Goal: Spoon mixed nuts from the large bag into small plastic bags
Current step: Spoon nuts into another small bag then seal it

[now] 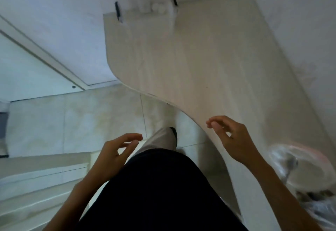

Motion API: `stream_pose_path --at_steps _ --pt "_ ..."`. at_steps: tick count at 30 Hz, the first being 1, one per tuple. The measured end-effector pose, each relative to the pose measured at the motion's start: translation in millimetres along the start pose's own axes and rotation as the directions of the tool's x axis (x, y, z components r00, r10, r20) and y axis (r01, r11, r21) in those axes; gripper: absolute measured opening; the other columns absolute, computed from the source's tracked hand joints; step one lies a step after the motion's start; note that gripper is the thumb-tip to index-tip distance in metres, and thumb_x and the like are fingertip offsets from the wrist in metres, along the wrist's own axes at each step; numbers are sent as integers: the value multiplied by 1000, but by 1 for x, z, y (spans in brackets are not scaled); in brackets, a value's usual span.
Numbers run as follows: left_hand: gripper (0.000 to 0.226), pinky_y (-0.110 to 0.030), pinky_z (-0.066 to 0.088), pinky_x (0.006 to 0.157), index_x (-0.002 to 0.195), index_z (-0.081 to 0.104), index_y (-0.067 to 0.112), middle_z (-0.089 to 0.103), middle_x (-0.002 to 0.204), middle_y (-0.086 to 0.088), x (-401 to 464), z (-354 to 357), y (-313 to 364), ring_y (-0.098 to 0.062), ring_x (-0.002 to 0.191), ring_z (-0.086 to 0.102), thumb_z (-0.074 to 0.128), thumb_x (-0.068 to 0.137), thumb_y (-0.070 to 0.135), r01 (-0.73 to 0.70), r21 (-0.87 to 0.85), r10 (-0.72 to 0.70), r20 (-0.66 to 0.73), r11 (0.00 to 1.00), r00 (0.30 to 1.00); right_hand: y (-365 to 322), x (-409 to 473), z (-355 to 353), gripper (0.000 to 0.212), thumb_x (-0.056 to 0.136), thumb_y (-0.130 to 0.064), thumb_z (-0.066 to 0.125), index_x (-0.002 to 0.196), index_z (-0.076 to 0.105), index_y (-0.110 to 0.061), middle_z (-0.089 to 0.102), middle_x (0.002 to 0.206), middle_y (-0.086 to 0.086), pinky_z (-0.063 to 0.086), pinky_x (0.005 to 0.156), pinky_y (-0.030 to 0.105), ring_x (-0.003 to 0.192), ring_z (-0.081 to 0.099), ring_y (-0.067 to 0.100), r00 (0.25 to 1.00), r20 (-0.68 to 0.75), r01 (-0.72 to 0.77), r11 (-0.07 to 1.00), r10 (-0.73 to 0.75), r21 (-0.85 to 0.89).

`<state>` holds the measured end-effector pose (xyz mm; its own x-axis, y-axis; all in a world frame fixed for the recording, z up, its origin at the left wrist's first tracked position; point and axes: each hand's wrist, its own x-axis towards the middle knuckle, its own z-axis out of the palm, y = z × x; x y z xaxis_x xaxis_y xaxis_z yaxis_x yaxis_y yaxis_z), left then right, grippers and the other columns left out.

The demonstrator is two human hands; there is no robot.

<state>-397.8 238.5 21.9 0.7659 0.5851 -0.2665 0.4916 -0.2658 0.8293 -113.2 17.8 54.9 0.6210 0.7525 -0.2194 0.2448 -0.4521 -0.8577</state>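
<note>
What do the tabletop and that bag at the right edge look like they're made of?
Tabletop: probably light wood laminate, matte, with faint lengthwise grain lines. Bag: apparently thin clear plastic, glossy and crinkled, pinkish along the rim; motion blur leaves its contents unclear.

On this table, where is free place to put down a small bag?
The table is bare from its curved front edge, by the right hand, back to the white items at the wall. It is crowded only at the near right corner, around the clear plastic bag.
</note>
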Motion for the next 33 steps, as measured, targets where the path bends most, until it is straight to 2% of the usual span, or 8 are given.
stream_pose_path --at_steps 4,9,14,17,21,24,29,33 --pt "24 -20 51 90 116 73 36 75 111 24 -18 -6 -12 1 107 70 56 99 39 81 -106 -96 -141 991 985 -40 49 26 15 103 -18 59 112 71 -17 76 105 -8 57 88 21 99 71 4 981 114 155 988 -155 11" --pt "21 -27 52 91 114 72 39 77 108 21 -20 -17 -24 -1 107 71 58 98 40 104 -219 -167 -294 970 941 -75 84 80 15 104 -16 58 112 70 -14 77 103 -5 59 87 35 99 73 13 963 168 197 975 -213 107" --pt "21 -38 58 93 115 72 34 78 107 16 14 -45 -40 -6 106 73 59 100 34 90 -302 -201 -359 949 911 -87 109 114 16 103 -24 59 115 69 -22 75 105 -14 54 88 16 100 71 4 929 261 266 964 -263 25" --pt "20 -44 59 95 117 73 27 79 107 12 49 -80 -54 -8 107 73 60 102 23 81 -319 -201 -361 944 911 -96 135 129 17 102 -27 60 117 69 -23 75 106 -15 53 87 15 100 70 2 936 253 260 965 -246 -20" --pt "20 -40 58 95 117 72 27 78 107 15 80 -126 -72 -5 107 72 60 102 24 71 -278 -172 -360 958 917 -113 171 147 14 102 -24 60 112 70 -24 76 104 -14 54 85 16 98 72 4 954 194 237 971 -227 -26" --pt "21 -35 56 95 117 72 29 78 108 17 106 -194 -107 -2 107 71 59 100 31 70 -273 -168 -357 960 919 -143 222 193 13 103 -20 60 109 70 -25 76 103 -13 54 83 15 96 71 2 967 159 211 976 -201 -46" --pt "28 -40 55 99 122 71 27 77 113 11 131 -304 -151 -9 113 71 58 98 35 128 -308 -203 -227 943 953 -191 278 257 13 102 -19 61 107 70 -25 76 101 -13 54 82 12 95 71 1 981 119 160 986 -153 -52" --pt "29 -41 56 97 121 72 25 78 112 9 157 -360 -170 -10 112 71 58 97 34 153 -313 -222 -199 937 954 -217 307 286 13 103 -18 60 106 71 -24 76 100 -13 52 82 10 95 71 3 990 105 103 993 -97 -52"
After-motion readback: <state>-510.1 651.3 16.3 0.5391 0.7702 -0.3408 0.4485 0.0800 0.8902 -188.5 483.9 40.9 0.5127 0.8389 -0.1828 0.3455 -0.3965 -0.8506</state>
